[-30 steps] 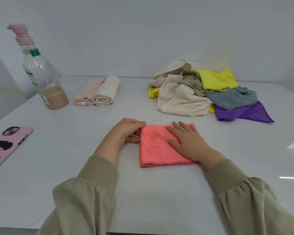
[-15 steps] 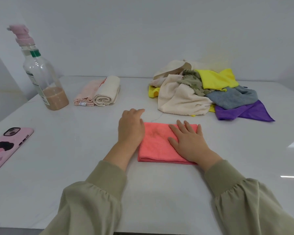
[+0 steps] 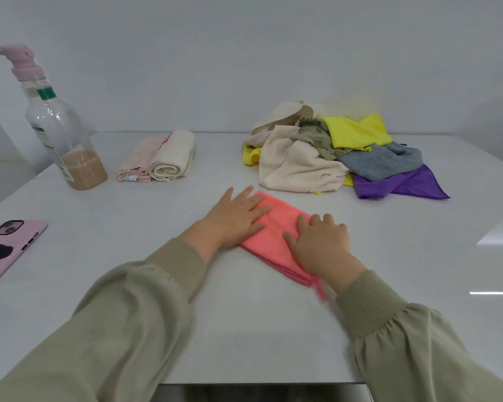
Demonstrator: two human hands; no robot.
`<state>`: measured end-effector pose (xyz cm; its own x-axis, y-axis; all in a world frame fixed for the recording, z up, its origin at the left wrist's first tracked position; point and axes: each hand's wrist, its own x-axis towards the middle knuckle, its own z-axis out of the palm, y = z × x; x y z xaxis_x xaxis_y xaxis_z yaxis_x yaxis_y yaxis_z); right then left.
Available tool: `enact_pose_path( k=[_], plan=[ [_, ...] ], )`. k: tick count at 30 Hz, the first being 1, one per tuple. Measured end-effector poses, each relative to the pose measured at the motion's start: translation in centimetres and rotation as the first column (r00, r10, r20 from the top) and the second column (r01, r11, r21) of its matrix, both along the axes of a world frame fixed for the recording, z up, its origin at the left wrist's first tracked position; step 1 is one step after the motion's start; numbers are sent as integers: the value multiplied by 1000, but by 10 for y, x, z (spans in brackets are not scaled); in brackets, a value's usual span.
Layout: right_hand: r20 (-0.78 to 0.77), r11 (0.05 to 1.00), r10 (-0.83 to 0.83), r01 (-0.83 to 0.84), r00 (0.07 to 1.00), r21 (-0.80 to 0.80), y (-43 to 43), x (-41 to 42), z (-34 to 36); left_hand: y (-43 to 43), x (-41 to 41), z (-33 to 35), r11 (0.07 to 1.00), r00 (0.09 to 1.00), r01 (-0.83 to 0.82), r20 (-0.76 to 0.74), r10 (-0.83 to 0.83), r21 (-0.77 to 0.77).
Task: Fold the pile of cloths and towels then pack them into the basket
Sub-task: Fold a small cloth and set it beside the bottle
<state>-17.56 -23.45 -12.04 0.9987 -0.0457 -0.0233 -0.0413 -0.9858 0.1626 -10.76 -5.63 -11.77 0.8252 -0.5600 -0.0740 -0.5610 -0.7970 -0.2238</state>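
Observation:
A folded coral-pink cloth [image 3: 276, 230] lies slanted on the white table [image 3: 244, 329] in front of me. My left hand [image 3: 235, 219] rests flat on its far left end, fingers spread. My right hand [image 3: 321, 245] presses flat on its near right part, fingers slightly curled. A loose pile of cloths [image 3: 331, 152] in cream, olive, yellow, grey and purple sits at the back right. Two rolled towels [image 3: 160, 161], one pale pink and one cream, lie at the back left. No basket is in view.
A clear bottle [image 3: 61, 134] with brown liquid and a pink pump stands at the far left. A phone in a pink case [image 3: 6, 248] lies near the left edge. The table's near edge runs below my sleeves.
The pink cloth has turned from square-on to slanted. My left hand slid from the cloth's left edge onto its top. My right hand shifted toward the near right end.

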Motion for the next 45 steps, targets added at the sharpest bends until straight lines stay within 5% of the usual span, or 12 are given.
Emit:
enact_pose_path(
  k=[4, 8, 11, 19, 25, 31, 34, 37, 39, 43, 45],
  plan=[
    [-32, 1000, 17, -17, 999, 17, 0, -15, 26, 3, 3, 13, 981, 974, -186, 123, 191, -51],
    [-84, 976, -105, 119, 991, 182, -17, 1, 38, 2, -12, 3, 869, 936, -350, -109, 333, -351],
    [-126, 926, -178, 209, 976, 314, -26, 22, 27, -2, -21, -12, 835, 921, -385, -226, 318, -394],
    [-22, 606, -141, 104, 990, 789, -18, 44, 11, -1, -18, -24, 791, 954, -299, -180, 239, -534],
    [-24, 43, -89, 28, 996, 999, -23, 35, 13, 2, -16, -20, 476, 899, -434, -335, 281, -765],
    [50, -189, -20, -53, 999, 981, -28, 30, 21, 17, -17, -5, 13, 772, -632, -629, 89, -774],
    [65, -120, -51, -71, 997, 990, -29, 28, 22, 21, -21, 4, -24, 743, -669, -668, -35, -743],
    [138, 302, -77, -109, 987, 947, -34, 30, 24, 22, -25, 8, 34, 738, -674, -674, 1, -738],
    [158, 453, -80, -106, 984, 885, -38, 33, 25, 22, -25, 8, 0, 724, -689, -689, 13, -724],
    [8, 383, -82, 25, 997, 923, -45, 33, 27, 16, -30, 9, 32, 688, -725, -725, -2, -688],
    [-93, 193, -47, 100, 995, 976, -42, 31, 28, 12, -32, 12, -32, 668, -744, -742, -55, -667]
  ],
)
